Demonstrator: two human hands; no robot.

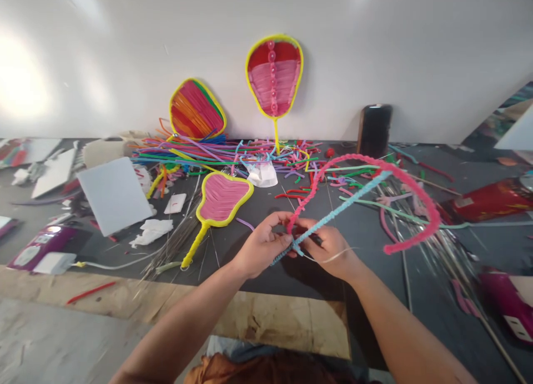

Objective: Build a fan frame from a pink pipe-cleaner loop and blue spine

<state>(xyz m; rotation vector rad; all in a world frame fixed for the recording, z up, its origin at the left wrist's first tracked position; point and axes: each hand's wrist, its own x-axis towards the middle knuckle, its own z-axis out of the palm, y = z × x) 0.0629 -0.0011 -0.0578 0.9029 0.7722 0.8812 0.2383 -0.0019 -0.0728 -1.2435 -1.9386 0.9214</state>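
Observation:
My left hand (266,242) pinches the near end of a curved pink pipe cleaner (425,198), beside a light-blue twisted pipe-cleaner stem (339,211). The pink piece arches up and right, then hooks back to a free end. My right hand (328,249) is closed close to the left, behind the blue stem where the two colours meet; its fingertips are partly hidden. A thin pale strand trails over this hand. Left of my hands lies a pink paddle-shaped piece (222,200) with a yellow fuzzy border and handle.
Against the white wall lean a red-pink yellow-rimmed paddle (275,76) and an orange-red one (197,109). Loose pipe cleaners (187,151) lie below them. A phone (375,130) stands at the back. Metal wires (443,256) and a red can (493,201) are on the right.

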